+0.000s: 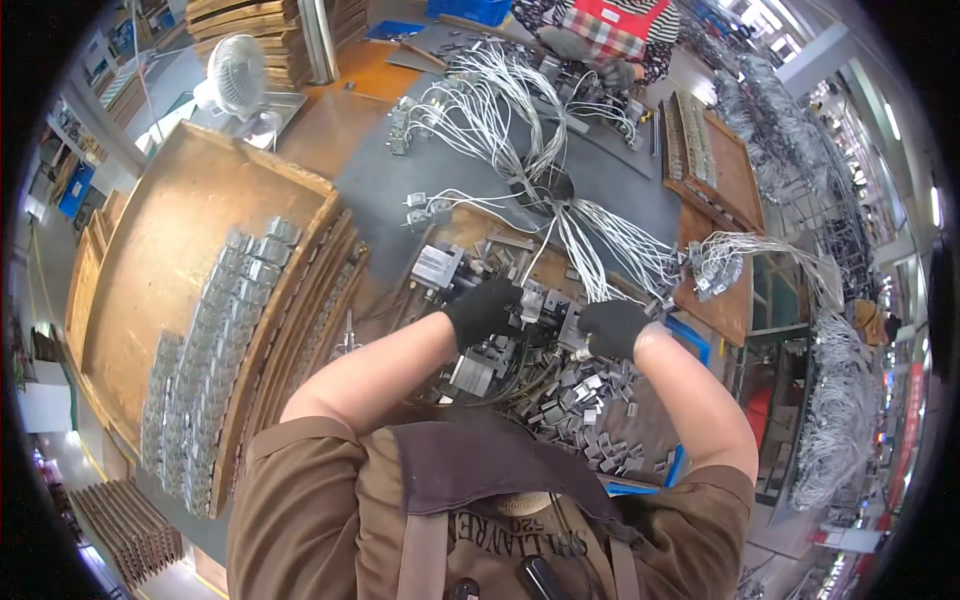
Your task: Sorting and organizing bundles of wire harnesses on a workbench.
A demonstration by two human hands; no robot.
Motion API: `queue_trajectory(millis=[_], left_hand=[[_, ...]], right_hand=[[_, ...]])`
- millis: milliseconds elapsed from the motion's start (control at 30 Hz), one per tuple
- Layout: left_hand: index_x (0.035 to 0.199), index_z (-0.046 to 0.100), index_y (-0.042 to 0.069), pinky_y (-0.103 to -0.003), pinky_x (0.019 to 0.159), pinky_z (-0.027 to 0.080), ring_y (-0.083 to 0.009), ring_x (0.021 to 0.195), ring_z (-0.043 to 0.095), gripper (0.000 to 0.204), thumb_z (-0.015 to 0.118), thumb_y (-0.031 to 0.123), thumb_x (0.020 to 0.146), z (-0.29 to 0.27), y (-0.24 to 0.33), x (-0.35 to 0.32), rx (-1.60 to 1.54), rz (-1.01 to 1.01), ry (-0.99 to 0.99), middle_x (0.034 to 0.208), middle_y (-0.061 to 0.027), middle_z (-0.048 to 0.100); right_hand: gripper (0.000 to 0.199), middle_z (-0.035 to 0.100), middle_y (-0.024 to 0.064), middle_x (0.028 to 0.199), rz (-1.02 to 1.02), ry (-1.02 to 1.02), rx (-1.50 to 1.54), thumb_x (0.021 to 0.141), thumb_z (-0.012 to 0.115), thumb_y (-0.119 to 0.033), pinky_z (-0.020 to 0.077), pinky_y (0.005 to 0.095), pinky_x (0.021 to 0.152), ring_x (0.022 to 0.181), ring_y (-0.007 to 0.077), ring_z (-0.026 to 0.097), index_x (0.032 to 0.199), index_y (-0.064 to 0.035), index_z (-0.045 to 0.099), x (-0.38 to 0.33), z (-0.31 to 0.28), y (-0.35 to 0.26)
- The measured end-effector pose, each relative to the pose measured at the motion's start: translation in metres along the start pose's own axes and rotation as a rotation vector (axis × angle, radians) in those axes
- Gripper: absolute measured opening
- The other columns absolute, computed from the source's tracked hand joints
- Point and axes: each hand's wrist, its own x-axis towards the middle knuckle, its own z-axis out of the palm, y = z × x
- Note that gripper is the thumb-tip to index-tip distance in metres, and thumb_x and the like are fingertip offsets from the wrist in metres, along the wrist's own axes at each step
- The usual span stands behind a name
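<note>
Brown sleeves and a dark apron strap sit closest, the person's bare forearms reaching up to the bench (640,190). Far left, a wooden tray (160,250) carries rows of small grey metal parts (215,330), with a white fan (235,75) beyond it. The left hand (482,310), in a black glove, is clenched on a small metal block (530,300) at a fixture; the right hand (612,328), gloved too, grips the other side of that same piece, where white wires (600,250) fan outward. Judging by this, a wired part is being seated or pressed together, and the next move would need both hands steady and the wires kept clear. Below the right hand lies a heap of loose clips (590,410) in a blue bin (690,340). Fingertips are hidden by the gloves and the part. At top, another person's hands (600,60) work on more wires; detail there is too small to read.
</note>
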Motion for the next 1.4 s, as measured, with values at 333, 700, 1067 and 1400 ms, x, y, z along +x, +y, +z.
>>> queue_trajectory(millis=[333, 700, 1067, 1400], left_hand=[[0.098, 0.052, 0.003, -0.044, 0.073, 0.049, -0.0370, 0.083, 0.059, 0.036, 0.068, 0.026, 0.075, -0.121, -0.027, 0.006, 0.215, -0.329, 0.504, 0.094, -0.0179, 0.058], [0.115, 0.053, 0.002, -0.039, 0.095, 0.041, -0.0297, 0.107, 0.051, 0.052, 0.071, 0.010, 0.067, -0.037, 0.029, -0.018, -0.489, -0.418, 0.277, 0.112, -0.0168, 0.053], [0.111, 0.051, 0.001, -0.041, 0.079, 0.049, -0.0347, 0.090, 0.059, 0.050, 0.070, 0.016, 0.067, -0.045, 0.041, -0.016, -0.084, -0.281, 0.244, 0.100, -0.0202, 0.056], [0.114, 0.058, -0.001, -0.036, 0.090, 0.046, -0.0232, 0.104, 0.059, 0.039, 0.062, 0.010, 0.077, -0.031, 0.008, -0.008, -0.636, -0.444, 0.237, 0.111, -0.0161, 0.062]], right_hand=[[0.035, 0.067, 0.0125, 0.093, -0.242, 0.609, 0.094, 0.072, 0.068, -0.015, 0.0500, 0.0428, 0.073, 0.083, 0.0319, 0.064, 0.107, -0.0175, 0.067, 0.071, -0.046, -0.041], [0.064, 0.064, 0.0196, 0.108, -0.258, 0.284, 0.362, 0.076, 0.072, -0.029, 0.0486, 0.0444, 0.081, 0.096, 0.0372, 0.063, 0.135, -0.0192, 0.048, 0.057, -0.031, -0.043], [0.058, 0.066, 0.0156, 0.087, -0.325, 0.413, 0.149, 0.076, 0.065, -0.017, 0.0495, 0.0432, 0.071, 0.081, 0.0345, 0.064, 0.133, -0.0180, 0.051, 0.060, -0.025, -0.041], [0.060, 0.066, 0.0211, 0.093, -0.233, 0.369, 0.356, 0.077, 0.051, -0.006, 0.0497, 0.0441, 0.077, 0.086, 0.0370, 0.064, 0.136, -0.0139, 0.045, 0.075, -0.028, -0.061]])
